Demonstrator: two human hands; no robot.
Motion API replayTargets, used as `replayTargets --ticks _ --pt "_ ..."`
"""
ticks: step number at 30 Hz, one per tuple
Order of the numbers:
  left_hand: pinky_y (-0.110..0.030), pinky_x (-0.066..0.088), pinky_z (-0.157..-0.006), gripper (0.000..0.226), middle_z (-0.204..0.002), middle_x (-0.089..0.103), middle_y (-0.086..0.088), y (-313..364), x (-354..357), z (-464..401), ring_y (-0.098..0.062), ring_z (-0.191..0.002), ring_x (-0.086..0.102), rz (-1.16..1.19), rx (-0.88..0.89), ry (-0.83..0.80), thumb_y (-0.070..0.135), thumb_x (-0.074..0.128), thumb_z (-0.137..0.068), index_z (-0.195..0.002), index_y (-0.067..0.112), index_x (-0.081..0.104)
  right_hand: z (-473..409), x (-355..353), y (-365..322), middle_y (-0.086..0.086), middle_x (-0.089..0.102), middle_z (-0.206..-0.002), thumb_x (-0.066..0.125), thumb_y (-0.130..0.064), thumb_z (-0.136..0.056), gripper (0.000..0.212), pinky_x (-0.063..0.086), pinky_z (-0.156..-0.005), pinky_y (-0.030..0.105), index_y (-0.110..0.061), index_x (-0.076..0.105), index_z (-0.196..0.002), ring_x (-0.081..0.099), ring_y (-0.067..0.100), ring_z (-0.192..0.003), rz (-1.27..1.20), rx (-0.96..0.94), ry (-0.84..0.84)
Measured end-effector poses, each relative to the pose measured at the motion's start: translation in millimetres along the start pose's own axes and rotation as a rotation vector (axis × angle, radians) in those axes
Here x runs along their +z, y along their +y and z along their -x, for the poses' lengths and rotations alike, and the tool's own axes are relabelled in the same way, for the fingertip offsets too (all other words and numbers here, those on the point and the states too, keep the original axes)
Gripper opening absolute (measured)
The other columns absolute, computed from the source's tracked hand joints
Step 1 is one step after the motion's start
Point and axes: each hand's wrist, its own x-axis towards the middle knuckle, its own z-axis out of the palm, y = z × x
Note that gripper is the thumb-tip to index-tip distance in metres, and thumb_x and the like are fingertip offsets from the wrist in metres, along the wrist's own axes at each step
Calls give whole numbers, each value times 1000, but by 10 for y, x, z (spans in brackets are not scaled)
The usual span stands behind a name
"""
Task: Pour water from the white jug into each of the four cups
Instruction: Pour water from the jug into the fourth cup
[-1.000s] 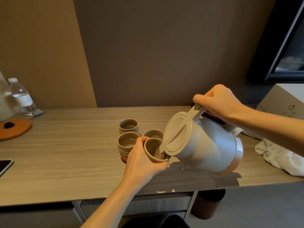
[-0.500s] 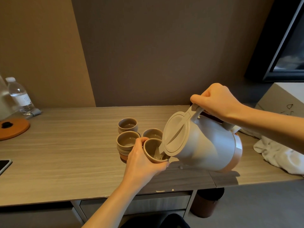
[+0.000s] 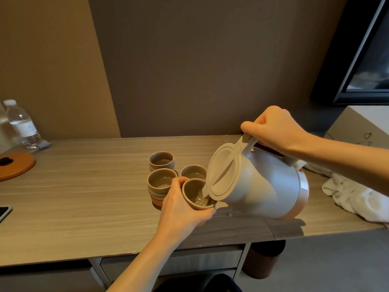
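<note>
My right hand [image 3: 275,129] grips the handle of the white jug [image 3: 261,186], which is tilted steeply to the left above the wooden desk [image 3: 84,197]. Its spout hangs over a brown cup [image 3: 194,193] that my left hand [image 3: 181,209] holds tilted toward the jug; water runs into it and pools at the bottom. Three more brown cups stand on the desk just behind: a near-left one [image 3: 161,183], a far one [image 3: 161,160] and one [image 3: 192,171] partly hidden by the jug's lid. They seem to hold water.
A plastic water bottle [image 3: 21,125] and an orange round board [image 3: 14,165] sit at the desk's far left, a phone [image 3: 4,211] at its left edge. A white cloth [image 3: 353,194] lies at the right, a cardboard box [image 3: 362,127] behind it. A brown bin [image 3: 263,260] stands under the desk.
The jug has stayed tilted over the held cup, and water now shows pooling in the cup's bottom. Both hands have kept their places.
</note>
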Motion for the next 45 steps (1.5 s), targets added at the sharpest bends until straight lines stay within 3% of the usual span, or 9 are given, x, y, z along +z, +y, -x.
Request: replayTargets --ticks 11,15,19,23,27,35,45 --pt "-13 47 -69 85 -102 55 27 -17 33 6 6 -97 55 33 -26 22 59 86 -40 -109 49 38 -16 -8 2 23 57 -54 54 -41 -79 48 48 -51 35 -5 67 -50 55 30 -52 22 -23 -5" --pt "-17 51 -74 86 -105 55 26 -28 41 2 3 -99 55 43 -18 22 56 87 -41 -111 47 38 -19 -12 -14 24 54 -52 53 -43 -76 50 51 -52 42 -2 65 -50 52 34 -51 41 -37 -7" --pt "-15 50 -72 86 -105 55 24 -31 37 4 3 -99 56 45 -9 20 55 88 -42 -112 45 39 -13 -9 -25 21 49 -50 51 -45 -73 54 51 -51 46 3 62 -51 46 27 -48 51 -25 -24" --pt "-11 47 -66 84 -102 56 24 -55 47 4 14 -101 50 52 -11 23 52 89 -42 -109 47 39 -2 6 -44 9 40 -42 52 -43 -74 52 45 -49 38 -1 56 -44 41 22 -44 45 -26 -41" --pt "-11 46 -65 85 -101 56 24 -76 67 5 16 -100 48 50 -23 31 51 90 -41 -107 50 37 2 6 -61 3 34 -39 55 -38 -76 47 39 -49 34 -8 50 -41 37 19 -41 45 -38 -47" --pt "-10 46 -66 87 -104 54 25 -116 64 6 6 -98 54 69 -48 40 50 92 -41 -108 50 37 32 33 -102 6 38 -41 54 -37 -77 48 42 -50 35 -3 54 -43 38 22 -43 63 -42 -58" --pt "-7 45 -62 85 -101 54 25 -113 52 22 15 -99 49 79 -45 45 47 92 -41 -106 51 37 40 59 -161 6 37 -41 53 -34 -82 50 38 -48 33 -7 47 -41 37 19 -41 89 -94 -65"
